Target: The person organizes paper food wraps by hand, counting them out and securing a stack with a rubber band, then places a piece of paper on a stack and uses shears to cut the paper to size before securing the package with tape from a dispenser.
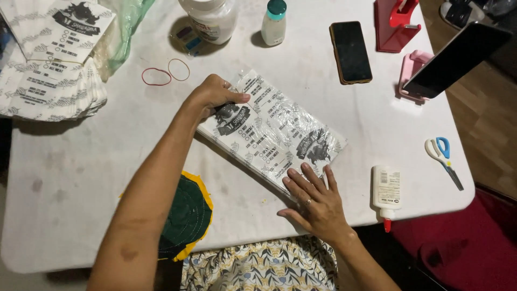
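White table (pixel 81 178) fills the frame — its left and top edges are cut off. At centre lies the plastic-wrapped stack of printed sheets (pixel 272 132), set diagonally; a second pile of printed sheets (pixel 48 70), upper left, runs out of frame. My left hand (pixel 215 96) curls over the stack's upper-left end, fingertips hidden — thumb pressed on top. My right hand (pixel 315 202) lies flat, fingers spread, on the lower-right edge. Glue bottle (pixel 386 188) lies just right of that hand.

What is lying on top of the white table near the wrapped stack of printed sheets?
Both hands, left hand and right hand, press the wrapped stack on the white table. What lies beneath it is covered.
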